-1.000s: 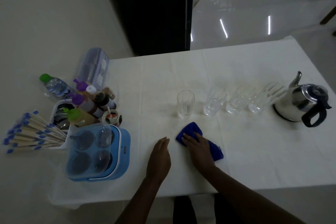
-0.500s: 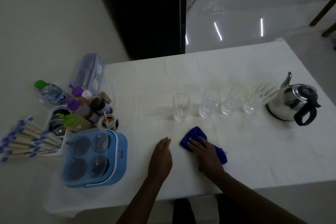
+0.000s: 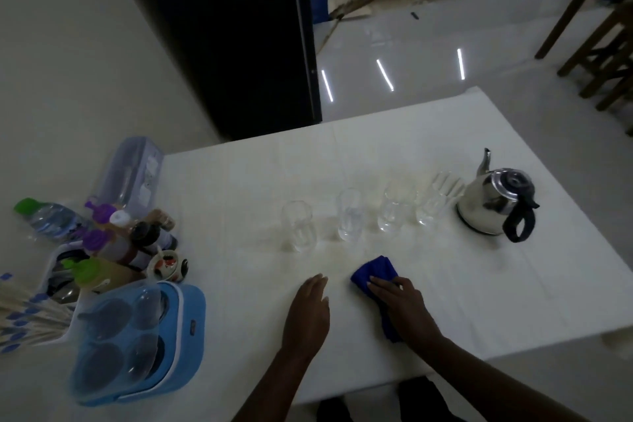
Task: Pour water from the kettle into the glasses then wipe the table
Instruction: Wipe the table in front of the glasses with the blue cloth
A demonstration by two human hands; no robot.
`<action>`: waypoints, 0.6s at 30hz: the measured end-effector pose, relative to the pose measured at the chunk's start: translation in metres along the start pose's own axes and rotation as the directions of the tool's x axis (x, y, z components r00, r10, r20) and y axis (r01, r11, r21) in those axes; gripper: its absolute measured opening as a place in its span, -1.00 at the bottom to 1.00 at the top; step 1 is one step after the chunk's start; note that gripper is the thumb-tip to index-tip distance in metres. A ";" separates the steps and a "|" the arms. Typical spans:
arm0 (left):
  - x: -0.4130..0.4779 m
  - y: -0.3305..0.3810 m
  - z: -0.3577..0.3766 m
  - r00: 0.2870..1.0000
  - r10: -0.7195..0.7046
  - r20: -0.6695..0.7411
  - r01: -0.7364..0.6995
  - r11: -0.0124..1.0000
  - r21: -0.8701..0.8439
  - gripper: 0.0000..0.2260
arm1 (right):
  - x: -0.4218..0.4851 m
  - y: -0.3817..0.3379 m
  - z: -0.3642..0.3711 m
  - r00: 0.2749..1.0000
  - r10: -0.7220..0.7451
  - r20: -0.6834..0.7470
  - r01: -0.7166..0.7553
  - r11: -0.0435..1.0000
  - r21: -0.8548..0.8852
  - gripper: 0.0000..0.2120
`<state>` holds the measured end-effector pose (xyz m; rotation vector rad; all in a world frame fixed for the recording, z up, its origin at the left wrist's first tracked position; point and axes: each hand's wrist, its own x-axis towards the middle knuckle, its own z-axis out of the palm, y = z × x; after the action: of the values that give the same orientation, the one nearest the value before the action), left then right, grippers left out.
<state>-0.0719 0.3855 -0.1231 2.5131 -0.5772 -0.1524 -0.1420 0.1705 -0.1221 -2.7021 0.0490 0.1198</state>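
A row of several clear glasses stands across the white table [image 3: 239,181]: the leftmost glass [image 3: 297,226], one beside it [image 3: 350,218], a third [image 3: 394,212], and the rightmost [image 3: 432,209]. A steel kettle [image 3: 493,204] with a black handle sits at the right end of the row. My right hand [image 3: 402,301] lies flat on a blue cloth [image 3: 375,271], pressing it to the table in front of the glasses. My left hand [image 3: 308,312] rests palm down on the table, to the left of the cloth, holding nothing.
At the left stand a blue egg cooker [image 3: 137,339], sauce bottles [image 3: 113,243], a water bottle [image 3: 48,217], a clear plastic container [image 3: 132,175] and a bundle of blue-tipped sticks [image 3: 24,319]. A dark cabinet [image 3: 222,38] stands behind the table. Wooden chairs [image 3: 603,55] are at far right.
My right hand has slid the blue cloth a little to the right along the table. My left hand stays flat where it was. The camera has tilted up.
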 end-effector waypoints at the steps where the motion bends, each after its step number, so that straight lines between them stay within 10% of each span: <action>1: 0.004 0.008 0.004 1.000 0.000 0.019 0.000 1.000 -0.013 -0.65 | -0.002 0.005 -0.005 1.000 -0.016 0.023 0.016 0.999 -0.028 -0.37; 18: 0.037 0.069 0.038 0.996 -0.053 0.066 0.051 0.998 0.029 -0.65 | -0.009 0.036 -0.007 0.980 0.060 0.188 -0.062 0.998 0.005 -0.33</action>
<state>-0.0728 0.2990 -0.1173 2.5586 -0.5440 -0.2498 -0.1522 0.1347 -0.1298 -2.6658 0.0760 0.3905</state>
